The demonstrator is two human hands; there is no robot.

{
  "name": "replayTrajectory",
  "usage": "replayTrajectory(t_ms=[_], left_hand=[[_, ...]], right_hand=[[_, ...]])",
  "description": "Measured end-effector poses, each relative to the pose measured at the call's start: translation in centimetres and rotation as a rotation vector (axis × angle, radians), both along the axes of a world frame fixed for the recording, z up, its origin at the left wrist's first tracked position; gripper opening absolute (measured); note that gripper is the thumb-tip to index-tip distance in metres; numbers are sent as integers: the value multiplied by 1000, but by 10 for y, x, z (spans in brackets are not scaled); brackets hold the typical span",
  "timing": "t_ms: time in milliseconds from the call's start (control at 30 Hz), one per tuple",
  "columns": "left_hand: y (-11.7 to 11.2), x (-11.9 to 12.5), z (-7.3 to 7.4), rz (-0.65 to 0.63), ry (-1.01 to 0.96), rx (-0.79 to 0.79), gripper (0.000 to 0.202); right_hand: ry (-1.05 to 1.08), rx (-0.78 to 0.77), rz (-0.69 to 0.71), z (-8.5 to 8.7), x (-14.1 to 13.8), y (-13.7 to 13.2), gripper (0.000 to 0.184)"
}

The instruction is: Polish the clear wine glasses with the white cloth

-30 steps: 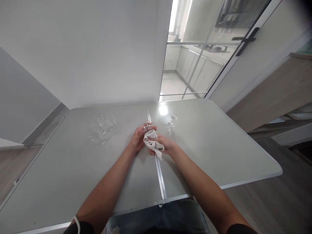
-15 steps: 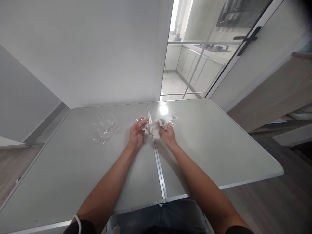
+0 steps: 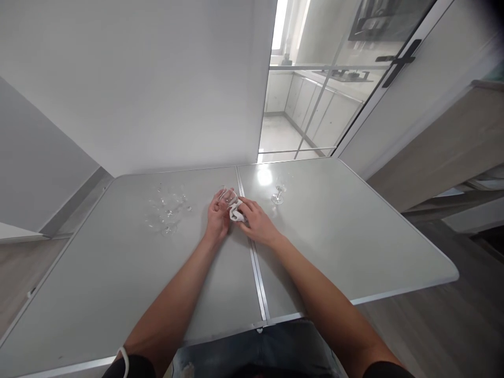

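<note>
My left hand (image 3: 218,216) is closed round the bowl of a clear stemmed glass (image 3: 229,197), held tilted above the table near its middle seam. A white cloth (image 3: 236,212) is bunched in my right hand (image 3: 255,219), whose fingers press it against the glass. The cloth and fingers hide the stem and foot of that glass. Just right of my right hand, another clear stemmed glass (image 3: 277,194) stands upright on the table. Over to the left sits a group of several clear glasses (image 3: 168,210), their outlines faint against the pale surface.
The pale table (image 3: 338,236) has a metal seam (image 3: 255,268) across it and a metal edge. Its far side meets a white wall (image 3: 177,94). Behind, a glass-paned door (image 3: 311,105) with a black handle (image 3: 401,63) shows a kitchen.
My right hand has moved left with the cloth, from the glass's stem end up against the bowl. The cloth is bunched smaller. My left hand has shifted slightly left with the glass.
</note>
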State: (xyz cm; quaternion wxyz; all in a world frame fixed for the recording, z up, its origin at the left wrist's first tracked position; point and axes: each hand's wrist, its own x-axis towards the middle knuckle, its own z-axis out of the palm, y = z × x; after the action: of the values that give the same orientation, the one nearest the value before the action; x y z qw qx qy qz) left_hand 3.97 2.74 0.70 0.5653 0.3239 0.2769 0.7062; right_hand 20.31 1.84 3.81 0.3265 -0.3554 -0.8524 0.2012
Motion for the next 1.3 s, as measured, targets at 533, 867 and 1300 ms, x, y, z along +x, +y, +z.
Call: replayTrajectory(t_ms=[533,867,1300], left_hand=[[-5,-1,6,-201,-31,3,64],[-2,2,3,-120,8,-25,58],[1,-5,6,86,-104,83,47]], right_hand=[[758,-1085,107,14,6,6,38],[181,-195,-135,2,7,8,7],[1182,-745,-404,-18,-3,19,43]])
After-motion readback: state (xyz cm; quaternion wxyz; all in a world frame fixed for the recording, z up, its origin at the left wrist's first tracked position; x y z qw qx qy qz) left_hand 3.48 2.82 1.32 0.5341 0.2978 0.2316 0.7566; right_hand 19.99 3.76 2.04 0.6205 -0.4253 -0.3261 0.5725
